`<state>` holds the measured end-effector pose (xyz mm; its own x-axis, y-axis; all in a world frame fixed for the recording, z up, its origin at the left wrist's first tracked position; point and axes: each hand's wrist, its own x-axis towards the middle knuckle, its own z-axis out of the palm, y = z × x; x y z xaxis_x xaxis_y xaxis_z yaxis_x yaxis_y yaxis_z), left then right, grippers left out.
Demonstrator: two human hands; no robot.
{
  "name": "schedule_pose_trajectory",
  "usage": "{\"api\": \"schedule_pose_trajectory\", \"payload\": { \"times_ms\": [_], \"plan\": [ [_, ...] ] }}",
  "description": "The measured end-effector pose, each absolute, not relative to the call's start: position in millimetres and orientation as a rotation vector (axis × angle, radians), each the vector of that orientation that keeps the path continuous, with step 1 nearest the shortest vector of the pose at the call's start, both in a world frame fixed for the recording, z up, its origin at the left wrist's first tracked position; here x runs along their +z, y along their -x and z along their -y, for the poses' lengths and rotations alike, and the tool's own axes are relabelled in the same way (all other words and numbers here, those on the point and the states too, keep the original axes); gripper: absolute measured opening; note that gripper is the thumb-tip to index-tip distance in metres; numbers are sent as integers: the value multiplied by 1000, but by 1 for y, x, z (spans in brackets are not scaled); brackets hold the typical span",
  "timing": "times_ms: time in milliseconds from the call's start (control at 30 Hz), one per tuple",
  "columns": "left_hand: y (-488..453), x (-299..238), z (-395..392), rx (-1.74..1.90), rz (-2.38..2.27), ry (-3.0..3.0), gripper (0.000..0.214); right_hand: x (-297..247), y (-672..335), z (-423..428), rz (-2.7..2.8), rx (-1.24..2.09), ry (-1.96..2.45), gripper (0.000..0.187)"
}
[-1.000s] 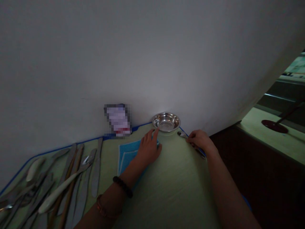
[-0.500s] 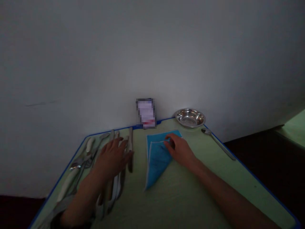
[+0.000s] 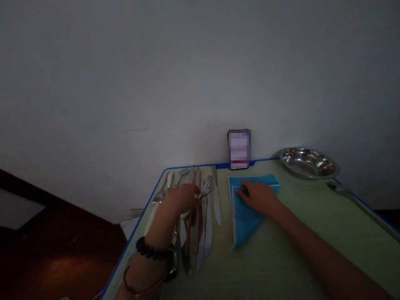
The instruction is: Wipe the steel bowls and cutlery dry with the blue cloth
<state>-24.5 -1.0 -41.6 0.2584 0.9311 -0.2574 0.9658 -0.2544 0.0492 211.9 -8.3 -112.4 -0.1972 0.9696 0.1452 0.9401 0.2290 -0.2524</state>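
Note:
My left hand (image 3: 186, 198) is closed over the cutlery on the left of the table, its fingers pinched on a metal fork (image 3: 206, 188) whose tines point away to the right. Beneath and around it lie several knives, spoons and forks side by side, some hidden by the hand. A table knife (image 3: 216, 202) lies to the right of this group. My right hand (image 3: 258, 196) rests with curled fingers on a folded blue cloth napkin (image 3: 243, 223), gripping its upper layer. The napkin has pale edging and narrows to a point toward me.
A phone (image 3: 239, 150) leans upright against the wall. An oval steel bowl (image 3: 308, 163) stands at the back right, with a spoon (image 3: 342, 189) near the right edge. The pale green table (image 3: 243, 275) has a blue rim.
My left hand has gone from spread above the cutlery to closed on the fork. My right hand stays on the napkin. The view has swung left.

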Motion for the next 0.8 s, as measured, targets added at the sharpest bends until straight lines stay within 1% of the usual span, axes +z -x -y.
{"api": "schedule_pose_trajectory", "payload": {
  "times_ms": [67,133,267,300,400,467,567,667,733,800],
  "plan": [
    [20,-46,3,-292,-1842,-2318,31,-113,-203,7,2228,131,1789,30],
    [18,-48,4,-307,-1849,-2311,28,-116,-199,10,2225,86,1734,29],
    [21,-47,0,-229,-1765,-2280,18,-126,-200,13,2137,11,1599,41],
    [23,-45,-1,-173,-1747,-2267,17,-128,-201,12,2117,46,1584,39],
    [23,-38,0,71,-1698,-2201,21,-126,-207,6,2092,190,1554,26],
    [17,-35,4,265,-1642,-2128,22,-116,-216,3,2054,211,1542,21],
    [-3,-41,19,510,-1504,-1954,21,-93,-236,5,1906,140,1572,26],
    [-26,-60,40,615,-1335,-1688,25,-77,-258,21,1579,70,1601,29],
    [-39,-76,54,640,-1233,-1535,23,-79,-266,36,1404,115,1529,29],
    [-49,-89,65,680,-1163,-1423,23,-89,-267,47,1283,254,1471,29]
  ]
}}
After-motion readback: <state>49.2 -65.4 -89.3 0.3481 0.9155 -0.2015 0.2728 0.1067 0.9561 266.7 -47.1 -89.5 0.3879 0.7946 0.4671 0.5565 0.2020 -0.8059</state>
